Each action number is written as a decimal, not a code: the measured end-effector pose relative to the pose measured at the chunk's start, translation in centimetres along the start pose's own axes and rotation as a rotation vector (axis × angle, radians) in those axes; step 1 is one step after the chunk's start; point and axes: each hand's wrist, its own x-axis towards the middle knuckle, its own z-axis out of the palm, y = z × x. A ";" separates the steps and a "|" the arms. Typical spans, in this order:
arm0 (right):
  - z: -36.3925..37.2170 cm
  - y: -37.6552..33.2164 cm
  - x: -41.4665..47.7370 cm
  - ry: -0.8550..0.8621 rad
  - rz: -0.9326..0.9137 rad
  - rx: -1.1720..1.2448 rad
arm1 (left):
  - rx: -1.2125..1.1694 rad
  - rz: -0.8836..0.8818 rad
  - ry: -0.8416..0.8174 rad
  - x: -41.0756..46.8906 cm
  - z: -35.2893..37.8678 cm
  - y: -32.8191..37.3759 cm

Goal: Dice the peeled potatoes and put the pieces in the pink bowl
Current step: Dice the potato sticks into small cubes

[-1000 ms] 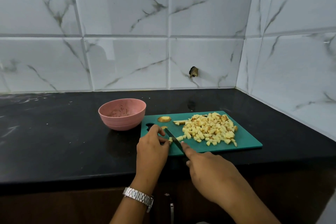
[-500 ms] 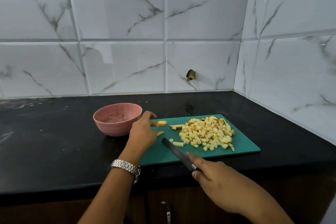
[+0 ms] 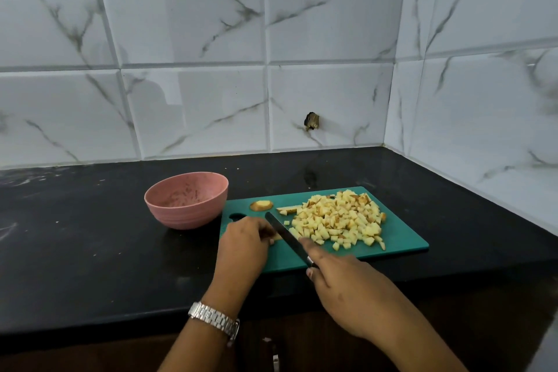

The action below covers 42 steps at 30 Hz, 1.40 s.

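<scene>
Grips the knife in the right hand, forefinger along the blade. Pins a potato piece with the left hand, fingers curled, near the left edge of the cutting board. Shows the diced potatoes heaped on its right half, the pink bowl just beside its far-left corner.

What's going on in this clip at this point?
A person is dicing potato on a green cutting board. The left hand holds a small potato piece down while the right hand grips the knife, blade beside it. A pile of dice sits on the board; the pink bowl holds none yet.
</scene>
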 end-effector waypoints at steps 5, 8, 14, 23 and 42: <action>0.5 -1.3 0.0 -0.045 0.050 -0.163 | -0.031 0.029 0.092 -0.6 0.7 -0.4; 0.9 -2.1 1.1 -0.089 0.091 -0.202 | -0.023 0.031 0.113 -0.4 1.2 -0.6; 1.0 -1.8 1.6 -0.024 0.092 -0.160 | -0.001 0.040 0.146 -0.8 1.1 -0.5; 1.6 -2.0 1.4 -0.010 0.088 -0.211 | -0.035 -0.005 0.171 -0.8 1.2 -0.5; 1.8 -2.5 1.7 0.025 0.065 -0.199 | -0.009 -0.003 0.226 -1.8 0.7 0.1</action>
